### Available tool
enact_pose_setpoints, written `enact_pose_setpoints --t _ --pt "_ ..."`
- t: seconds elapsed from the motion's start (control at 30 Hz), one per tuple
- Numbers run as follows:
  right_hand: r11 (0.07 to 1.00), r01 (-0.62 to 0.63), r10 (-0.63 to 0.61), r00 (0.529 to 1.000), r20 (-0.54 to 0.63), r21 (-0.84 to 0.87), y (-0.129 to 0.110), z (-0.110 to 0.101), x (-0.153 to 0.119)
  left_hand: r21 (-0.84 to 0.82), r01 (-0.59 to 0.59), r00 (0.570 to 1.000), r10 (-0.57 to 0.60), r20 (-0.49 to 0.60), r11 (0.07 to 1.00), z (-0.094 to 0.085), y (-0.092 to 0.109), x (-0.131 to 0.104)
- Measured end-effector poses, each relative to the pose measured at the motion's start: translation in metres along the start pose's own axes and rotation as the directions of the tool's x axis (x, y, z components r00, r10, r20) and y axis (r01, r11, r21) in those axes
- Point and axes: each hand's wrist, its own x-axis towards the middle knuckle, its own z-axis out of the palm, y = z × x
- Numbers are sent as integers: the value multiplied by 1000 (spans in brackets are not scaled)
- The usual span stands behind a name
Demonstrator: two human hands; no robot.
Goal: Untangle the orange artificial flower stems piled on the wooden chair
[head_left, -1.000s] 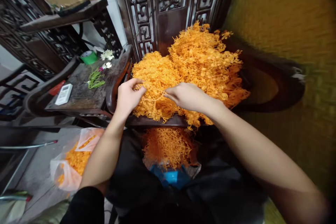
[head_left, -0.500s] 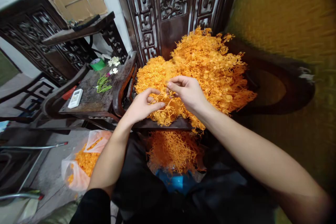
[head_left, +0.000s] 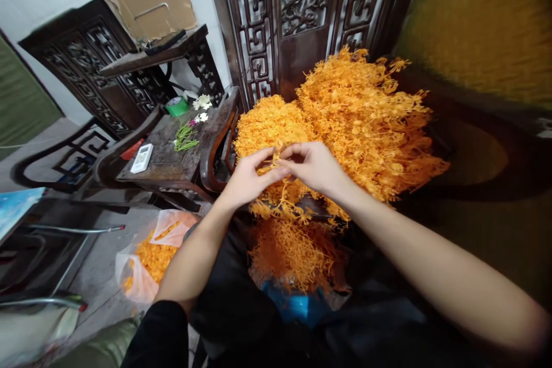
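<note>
In the head view, the left hand [head_left: 254,178] and right hand [head_left: 313,168], slightly apart half a second ago, now meet at the fingertips before the flower pile [head_left: 366,115]. The right pinches a flower stem [head_left: 287,201], which now droops at the pile's near edge; the left's finger and thumb have narrowed, but whether they grip it I cannot tell. Left of the pile, more of a blue sheet [head_left: 17,207] shows.

A dark wooden seat [head_left: 314,205] carries a big, bushy heap of orange sprigs [head_left: 364,121].
</note>
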Motion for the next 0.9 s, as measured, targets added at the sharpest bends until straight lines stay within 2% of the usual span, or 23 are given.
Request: enact_pose_setpoints --t 0.1,0.17,0.23,0.3,0.33,0.4,0.47,0.57,0.63,0.7,0.8,0.9 --pt "986 97 -90 994 59 -135 -5 3 -4 -110 17 980 -38 -196 994 8 0 0" --pt "975 124 -114 992 60 -186 -8 0 -4 -219 29 963 -86 -255 975 9 1 2" --pt "951 161 -186 980 -74 -263 -8 -4 -4 -320 88 956 -170 -239 943 9 2 2" --pt "912 215 -302 928 -217 -350 -8 -5 -3 -383 166 951 -250 -181 909 10 3 2" --pt "888 246 -357 902 -245 -388 -7 -3 -4 -401 190 950 -271 -154 896 12 4 1" --pt "838 286 -413 889 -199 -464 -7 2 -7 -411 186 953 -266 -146 892 18 3 1" --pt "781 290 -426 895 -132 -553 -8 9 -10 -390 141 954 -230 -192 910 25 1 0" --pt "737 263 -434 890 -138 -623 -11 11 -11 -368 129 964 -204 -173 921 34 2 -2" --pt "761 267 -447 877 -179 -592 -13 6 -8 -379 165 971 -217 -101 911 37 7 -4" --pt "824 268 -422 878 -225 -499 -14 0 -2 -366 190 971 -230 -69 911 38 15 -5" --pt "926 226 -316 902 -294 -303 -15 -6 8 -307 192 968 -232 -100 932 39 24 -5" --pt "971 182 -226 911 -346 -155 -7 -18 23 -265 183 964 -225 -138 947 38 28 -6"
